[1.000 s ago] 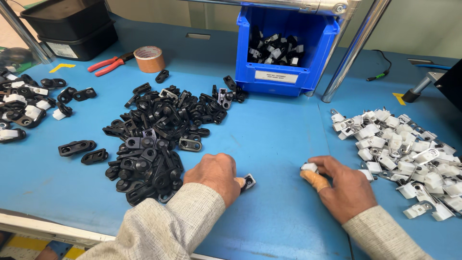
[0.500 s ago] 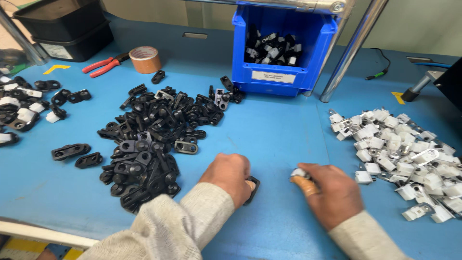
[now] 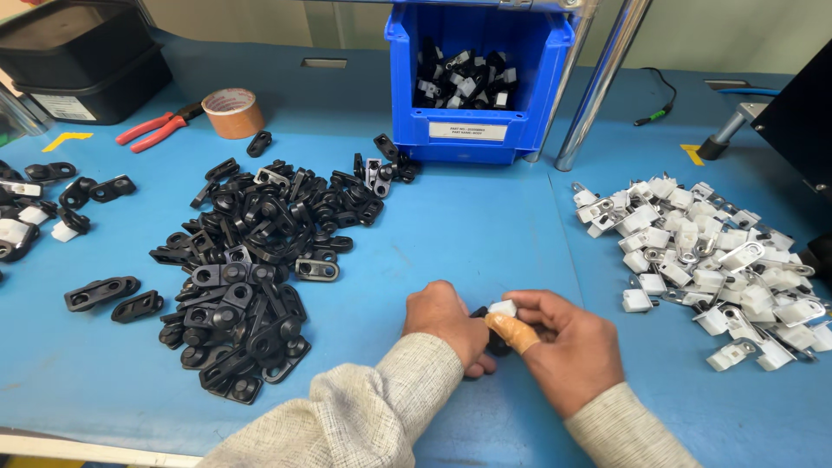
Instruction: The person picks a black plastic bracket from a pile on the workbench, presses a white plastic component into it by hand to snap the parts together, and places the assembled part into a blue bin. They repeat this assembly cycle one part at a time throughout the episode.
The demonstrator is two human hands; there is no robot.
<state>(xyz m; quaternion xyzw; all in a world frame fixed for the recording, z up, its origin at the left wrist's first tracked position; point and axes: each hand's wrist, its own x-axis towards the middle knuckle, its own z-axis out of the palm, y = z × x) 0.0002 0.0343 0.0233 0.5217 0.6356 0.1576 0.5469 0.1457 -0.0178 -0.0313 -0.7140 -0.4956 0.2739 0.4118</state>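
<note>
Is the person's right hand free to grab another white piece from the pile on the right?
Probably not yet: the right hand is pinching a white clip against the left hand. The white pile lies unobstructed nearby.

Plastics, metal and cloth on a matt blue counter [image 3: 485, 234]

The black clips [image 3: 251, 251] look like hard plastic with a slight sheen; the white clips [image 3: 702, 251] are smooth plastic with shiny metal tabs. The bin [image 3: 407, 78] is glossy blue plastic, the post [image 3: 598, 78] polished metal. The pliers [image 3: 156, 126] have red rubbery grips, the tape roll [image 3: 232, 113] a papery brown face. The sleeves [image 3: 364, 416] are coarse woven cloth; a tan bandage [image 3: 513, 331] wraps one right-hand finger.
</note>
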